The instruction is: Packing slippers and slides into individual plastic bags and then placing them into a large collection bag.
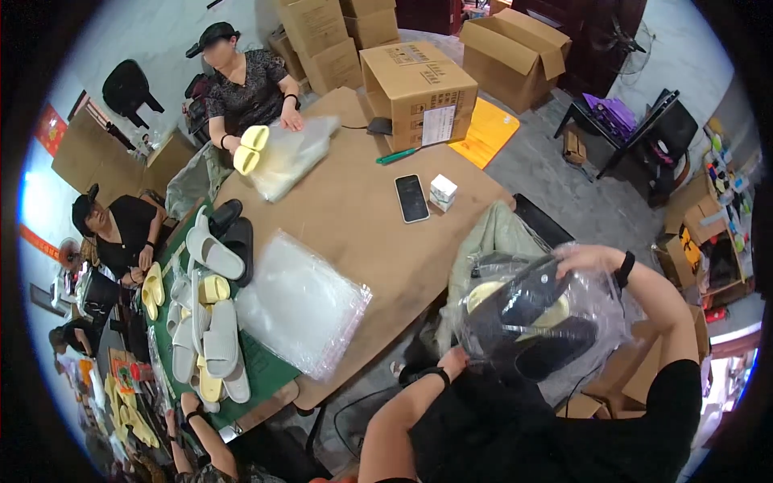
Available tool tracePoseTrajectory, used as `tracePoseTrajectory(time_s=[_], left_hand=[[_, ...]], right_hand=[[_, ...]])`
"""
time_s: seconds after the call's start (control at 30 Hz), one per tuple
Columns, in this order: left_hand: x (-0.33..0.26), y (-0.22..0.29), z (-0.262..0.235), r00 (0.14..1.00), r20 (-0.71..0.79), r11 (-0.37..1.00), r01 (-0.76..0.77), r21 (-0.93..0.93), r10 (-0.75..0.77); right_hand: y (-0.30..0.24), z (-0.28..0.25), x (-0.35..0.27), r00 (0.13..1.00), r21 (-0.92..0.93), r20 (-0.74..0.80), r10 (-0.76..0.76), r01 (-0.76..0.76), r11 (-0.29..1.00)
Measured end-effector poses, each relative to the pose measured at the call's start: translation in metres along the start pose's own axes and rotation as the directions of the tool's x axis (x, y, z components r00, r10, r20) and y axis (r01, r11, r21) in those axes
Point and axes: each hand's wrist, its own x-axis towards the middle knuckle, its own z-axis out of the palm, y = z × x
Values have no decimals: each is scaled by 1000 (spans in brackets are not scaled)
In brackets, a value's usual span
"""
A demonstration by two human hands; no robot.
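A clear plastic bag holds black slippers and a yellow one, off the table's right edge. My right hand grips the top of this bag. My left hand supports it from below, mostly hidden by the plastic. A stack of empty clear bags lies on the brown table to the left.
White, yellow and black slippers pile on a green mat at the table's left. Across the table a person pushes yellow slippers into a bag. A phone, small white box and cardboard carton sit at the far end.
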Motion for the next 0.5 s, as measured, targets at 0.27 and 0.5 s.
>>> tracePoseTrajectory(time_s=[0.27, 0.5], left_hand=[[-56, -33, -24, 985, -175, 1000, -13, -25, 8], [-68, -39, -23, 921, -302, 966, 257, -6, -247]], right_hand=[[-34, 24, 42, 946, -29, -128, -297, 296, 955], [4, 42, 35, 949, -299, -23, -313, 292, 908]])
